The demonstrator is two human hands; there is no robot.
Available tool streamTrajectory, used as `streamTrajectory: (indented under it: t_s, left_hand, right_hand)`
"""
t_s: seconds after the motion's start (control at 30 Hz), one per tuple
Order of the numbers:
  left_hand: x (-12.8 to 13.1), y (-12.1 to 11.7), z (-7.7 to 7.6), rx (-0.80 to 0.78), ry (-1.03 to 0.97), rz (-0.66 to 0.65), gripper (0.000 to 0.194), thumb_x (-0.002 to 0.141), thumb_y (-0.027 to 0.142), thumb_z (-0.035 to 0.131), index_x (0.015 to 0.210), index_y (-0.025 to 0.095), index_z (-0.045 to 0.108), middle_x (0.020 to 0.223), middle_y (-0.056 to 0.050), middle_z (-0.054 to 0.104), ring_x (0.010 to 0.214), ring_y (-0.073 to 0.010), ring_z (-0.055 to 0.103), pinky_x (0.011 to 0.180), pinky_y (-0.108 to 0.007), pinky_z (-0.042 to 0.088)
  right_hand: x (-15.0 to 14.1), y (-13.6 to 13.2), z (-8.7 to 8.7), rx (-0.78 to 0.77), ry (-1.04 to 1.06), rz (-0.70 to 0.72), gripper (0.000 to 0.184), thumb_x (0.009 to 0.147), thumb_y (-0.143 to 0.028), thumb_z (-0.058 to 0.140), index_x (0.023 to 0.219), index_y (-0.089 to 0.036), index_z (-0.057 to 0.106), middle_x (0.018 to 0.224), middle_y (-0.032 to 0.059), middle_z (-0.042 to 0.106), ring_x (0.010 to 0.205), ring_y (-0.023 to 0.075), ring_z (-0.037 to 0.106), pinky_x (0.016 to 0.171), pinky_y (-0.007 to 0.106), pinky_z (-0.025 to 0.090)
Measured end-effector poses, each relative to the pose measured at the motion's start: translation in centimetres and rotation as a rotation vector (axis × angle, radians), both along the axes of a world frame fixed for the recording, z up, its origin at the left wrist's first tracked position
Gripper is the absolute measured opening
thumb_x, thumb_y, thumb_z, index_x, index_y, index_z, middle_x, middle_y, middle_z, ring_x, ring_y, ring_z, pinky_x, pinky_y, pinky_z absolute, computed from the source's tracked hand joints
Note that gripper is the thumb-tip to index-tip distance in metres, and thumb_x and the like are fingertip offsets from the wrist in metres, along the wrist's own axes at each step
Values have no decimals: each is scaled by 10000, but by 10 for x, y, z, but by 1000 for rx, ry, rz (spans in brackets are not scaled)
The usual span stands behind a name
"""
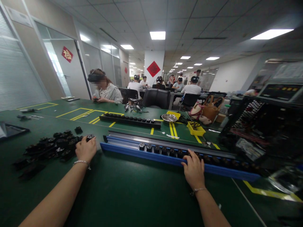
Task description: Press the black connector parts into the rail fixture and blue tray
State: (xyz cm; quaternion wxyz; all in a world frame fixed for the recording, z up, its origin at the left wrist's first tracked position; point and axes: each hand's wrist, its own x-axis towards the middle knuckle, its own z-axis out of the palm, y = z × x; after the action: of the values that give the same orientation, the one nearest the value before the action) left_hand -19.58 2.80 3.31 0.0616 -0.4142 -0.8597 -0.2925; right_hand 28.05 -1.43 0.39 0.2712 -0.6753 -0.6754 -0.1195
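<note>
My left hand (85, 148) is closed on a small black socket module (90, 137) at the right edge of a heap of the same black modules (50, 145) on the green table. My right hand (194, 168) rests on a long blue strip housing (151, 156), fingers curled over the row of black modules (163, 149) seated in it. The fingertips press on one module near the middle of the row. A grey metal rail (146, 138) lies along the far side of the blue housing.
A second black strip (130, 120) with modules lies farther back. A metal bowl (169, 117), yellow trays (196, 128) and bags (208, 110) stand at right. A dark machine (262, 126) fills the right side. A seated person (105, 91) is at the far left; others sit behind.
</note>
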Motion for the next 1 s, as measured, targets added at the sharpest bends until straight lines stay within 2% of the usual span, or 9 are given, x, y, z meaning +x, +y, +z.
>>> streamTrajectory:
  t_s: [0.13,0.23,0.37,0.47,0.63,0.73,0.83,0.93,1.0]
  left_hand:
    - [-26,-7,7,96,51,146,561,844,466,368,1258,100,462,1316,-154,455,1244,-300,331,1018,-454,296]
    - [-50,-9,7,28,21,202,551,838,451,376,1263,108,452,1356,-133,423,1279,-278,274,1029,-450,252]
    - [-75,-9,6,-118,-19,203,457,864,466,270,1137,240,560,1355,-28,444,1296,-276,243,1016,-477,237]
    - [-82,-7,8,-170,-32,192,470,865,471,259,1079,245,611,1366,-45,433,1300,-310,238,1012,-480,228]
    - [-83,-4,6,-218,-5,163,473,863,505,270,1158,306,580,1418,-38,362,1310,-356,206,1006,-508,230]
    - [-76,0,6,-125,56,162,461,860,509,293,1160,293,570,1458,-23,288,1319,-363,170,1013,-533,222]
    - [-53,7,12,43,144,98,452,859,466,321,1189,240,532,1483,-34,222,1329,-349,147,1028,-550,216]
    - [-9,13,22,189,196,-94,495,857,444,346,1218,144,507,1475,-114,226,1333,-362,162,1055,-527,214]
    - [30,13,26,259,236,-291,494,868,407,346,1220,97,499,1450,-157,269,1342,-331,178,1083,-484,204]
  right_hand:
    - [0,0,-1,4,7,4,166,821,-232,393,872,-215,550,1344,91,429,1292,246,305,1032,569,203]
    - [0,0,-1,-2,7,6,170,823,-235,394,877,-214,553,1350,90,423,1299,249,295,1032,575,203]
    - [0,0,0,-13,9,7,168,827,-237,400,880,-212,558,1354,89,420,1303,252,292,1037,573,201]
    - [-1,-1,2,-26,12,4,169,829,-237,401,883,-211,560,1356,89,417,1304,252,291,1037,574,200]
    - [-1,-1,4,-36,14,8,171,829,-239,402,876,-210,563,1358,87,413,1308,251,280,1036,574,201]
    - [0,-1,2,-23,9,12,166,828,-237,406,876,-211,563,1357,85,417,1303,250,290,1035,574,200]
    - [0,0,0,5,2,3,155,822,-230,415,874,-210,560,1350,91,427,1294,249,308,1037,565,202]
    - [-1,0,-1,21,-1,5,151,818,-229,420,873,-212,559,1342,94,438,1289,252,317,1033,564,210]
    - [0,1,-1,21,0,8,149,818,-232,420,870,-213,559,1338,95,444,1288,253,321,1030,564,214]
